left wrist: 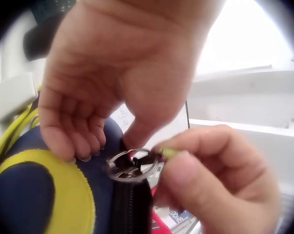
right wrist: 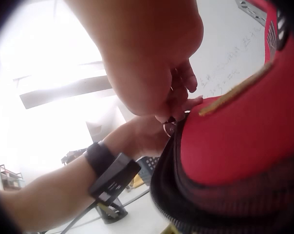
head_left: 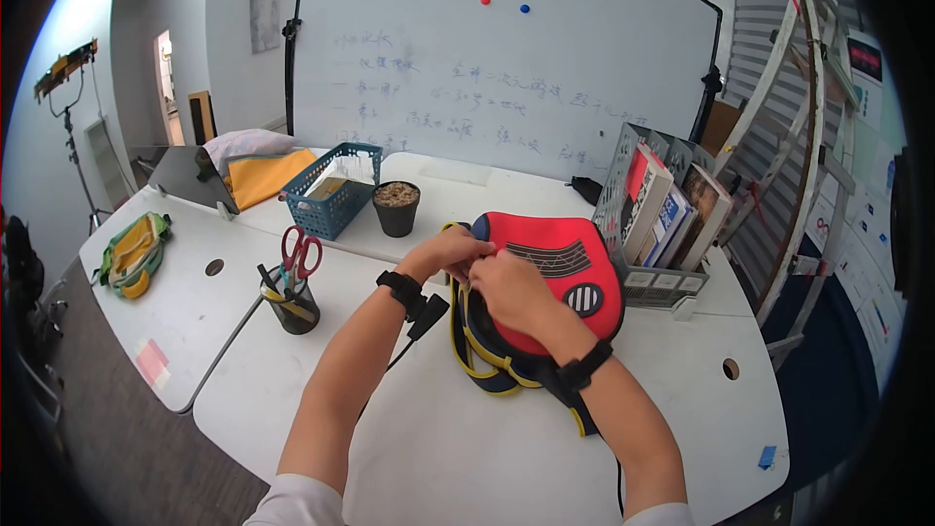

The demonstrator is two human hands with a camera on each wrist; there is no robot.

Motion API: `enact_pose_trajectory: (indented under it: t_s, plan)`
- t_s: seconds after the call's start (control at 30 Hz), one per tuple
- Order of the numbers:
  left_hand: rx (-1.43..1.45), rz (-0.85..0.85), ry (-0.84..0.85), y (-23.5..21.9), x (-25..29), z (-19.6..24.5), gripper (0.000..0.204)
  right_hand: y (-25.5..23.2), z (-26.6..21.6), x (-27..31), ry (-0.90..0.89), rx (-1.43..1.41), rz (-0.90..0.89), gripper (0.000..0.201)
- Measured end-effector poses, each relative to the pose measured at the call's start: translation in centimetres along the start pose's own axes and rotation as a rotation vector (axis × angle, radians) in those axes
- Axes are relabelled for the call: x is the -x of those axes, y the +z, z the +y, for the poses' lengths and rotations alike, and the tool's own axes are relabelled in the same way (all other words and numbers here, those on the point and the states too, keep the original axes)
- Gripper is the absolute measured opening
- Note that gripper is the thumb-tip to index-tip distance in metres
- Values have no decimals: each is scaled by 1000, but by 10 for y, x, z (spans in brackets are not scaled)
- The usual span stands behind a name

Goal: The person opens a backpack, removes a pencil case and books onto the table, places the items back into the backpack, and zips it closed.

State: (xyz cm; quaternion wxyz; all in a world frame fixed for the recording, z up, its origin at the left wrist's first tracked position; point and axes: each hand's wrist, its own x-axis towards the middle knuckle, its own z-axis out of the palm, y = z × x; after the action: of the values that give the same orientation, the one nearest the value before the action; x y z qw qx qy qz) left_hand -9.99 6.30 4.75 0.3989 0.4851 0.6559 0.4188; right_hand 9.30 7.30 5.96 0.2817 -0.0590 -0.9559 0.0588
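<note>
A small red backpack [head_left: 545, 230] with navy sides and yellow trim lies on the white table in the head view. At its upper left edge my left hand [head_left: 450, 251] and right hand [head_left: 518, 294] meet. The left wrist view shows a metal split ring [left wrist: 132, 179] over the black zipper [left wrist: 131, 207]. My right thumb and index finger pinch a yellow-green piece [left wrist: 170, 153] at the ring's side. The left fingers curl against the navy fabric [left wrist: 105, 175], with the thumb on the other side; its tip is hidden behind the ring.
Left of the bag stand a pen cup [head_left: 294, 312] with red-handled scissors [head_left: 301, 253], a plant pot [head_left: 396, 219] and a blue basket [head_left: 326, 212]. A grey file rack [head_left: 662, 282] with books borders its right. A green-yellow bag [head_left: 136, 255] lies far left.
</note>
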Motion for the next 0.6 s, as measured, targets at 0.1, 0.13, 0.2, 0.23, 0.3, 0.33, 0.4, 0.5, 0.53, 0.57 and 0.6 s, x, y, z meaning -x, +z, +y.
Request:
enact_pose_trajectory:
  t_s: [0.1,0.13,0.2,0.23,0.3,0.33,0.4,0.5,0.53,0.57,0.6]
  plan:
    - [-88,63,-14,5,-5,4,32,-5,-31,33,-98,45,-123,8]
    - [-83,62,-16,5,-5,4,32,-10,-43,49,-186,118,-153,8]
    - [-57,102,4,7,-5,0,32,-24,-56,84,-270,182,-201,9]
    - [-47,98,0,7,-5,-1,32,-36,-53,102,-249,180,-214,5]
    - [-34,127,39,8,-3,-4,32,-63,-36,129,-173,183,-240,6]
    - [-44,141,35,8,-4,-5,32,-78,-24,140,-118,193,-245,6]
    - [-47,131,33,9,-3,-6,33,-105,-4,157,47,304,-296,4]
    - [-82,164,66,9,-1,-5,37,-126,29,161,257,361,-138,2]
    - [-99,197,95,11,-1,-5,38,-124,43,160,284,375,-68,1]
    - [-194,231,171,12,-1,-5,43,-118,59,156,314,389,3,1]
    - [-359,270,187,14,5,4,44,-112,71,151,337,366,62,1]
